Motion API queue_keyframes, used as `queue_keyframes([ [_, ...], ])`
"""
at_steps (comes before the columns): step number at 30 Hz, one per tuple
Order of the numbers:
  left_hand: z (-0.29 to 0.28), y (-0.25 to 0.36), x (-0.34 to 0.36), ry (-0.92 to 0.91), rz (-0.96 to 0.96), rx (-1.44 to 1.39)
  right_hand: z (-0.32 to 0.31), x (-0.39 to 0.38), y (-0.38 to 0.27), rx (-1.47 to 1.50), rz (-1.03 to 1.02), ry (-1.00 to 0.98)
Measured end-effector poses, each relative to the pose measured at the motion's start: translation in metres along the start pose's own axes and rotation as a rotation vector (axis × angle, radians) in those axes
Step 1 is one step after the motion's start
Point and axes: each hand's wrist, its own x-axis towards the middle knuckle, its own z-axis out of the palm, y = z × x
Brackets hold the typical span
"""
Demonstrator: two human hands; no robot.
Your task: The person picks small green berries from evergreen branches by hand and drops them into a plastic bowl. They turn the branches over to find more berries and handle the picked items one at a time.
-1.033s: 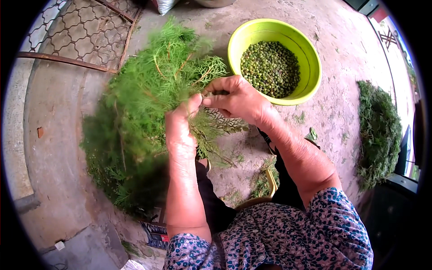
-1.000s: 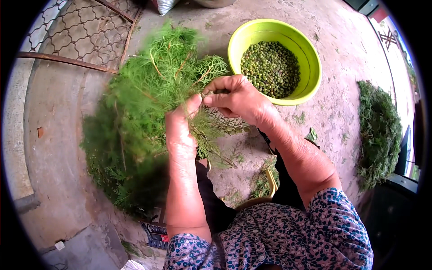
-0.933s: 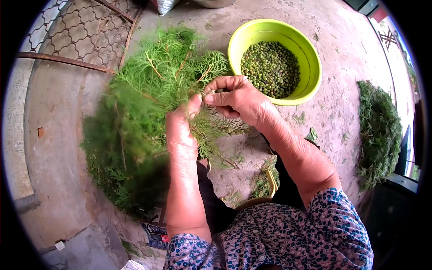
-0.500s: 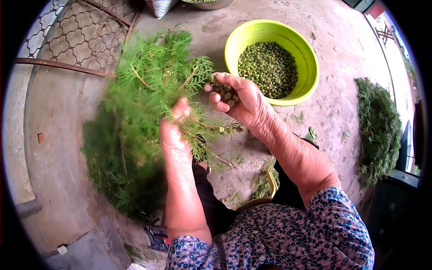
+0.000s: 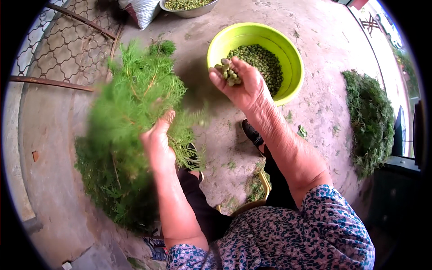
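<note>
- In the head view, the left hand (image 5: pixel 157 141) is curled around a leafy branch (image 5: pixel 150 85), its thumb lying along the foliage; the other fingers are mostly hidden.
- The branch is on the left of the scene, bright green and feathery, with flat fan-like sprays and thin reddish-brown stems; its left part is blurred.
- The right hand (image 5: pixel 249 87) is half curled, palm turned up, cupping a small clump of knobbly cones (image 5: pixel 231 75), dull grey-green to brownish and roundish.
- This hand is at the near left part of a round yellow-green tub (image 5: pixel 292 72); the gap between them cannot be told.
- Inside the tub lies a layer of small round cones (image 5: pixel 265 60), mixed green and dark.
- A darker green heap of foliage (image 5: pixel 119 193) is at the near left, beneath the branch; another heap of greenery (image 5: pixel 369 121) lies far to the right.
</note>
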Motion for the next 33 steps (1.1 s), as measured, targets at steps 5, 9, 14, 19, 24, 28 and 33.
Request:
queue_keyframes([
  [5, -0.006, -0.003, 0.001, -0.032, 0.05, 0.161, -0.001, 0.003, -0.041, 0.187, -0.212, -0.03],
  [9, -0.011, 0.0, 0.003, 0.034, -0.02, 0.119, 0.001, -0.001, -0.06, 0.281, -0.278, 0.032],
  [14, 0.0, 0.005, -0.004, 0.046, -0.022, 0.182, -0.016, 0.009, -0.084, 0.264, -0.432, 0.258],
  [19, -0.007, -0.006, 0.001, 0.038, 0.092, 0.206, -0.032, 0.026, -0.103, 0.403, -0.438, 0.105],
  [24, -0.006, -0.008, 0.003, -0.08, 0.108, 0.202, -0.013, 0.016, -0.098, 0.149, -0.477, -0.06],
  [28, -0.003, -0.01, 0.003, -0.051, 0.128, 0.421, -0.008, 0.009, -0.072, -0.219, -0.462, -0.207],
  [33, -0.005, -0.018, 0.006, -0.016, 0.292, 1.021, 0.027, -0.027, -0.017, -0.596, -0.681, -0.377],
])
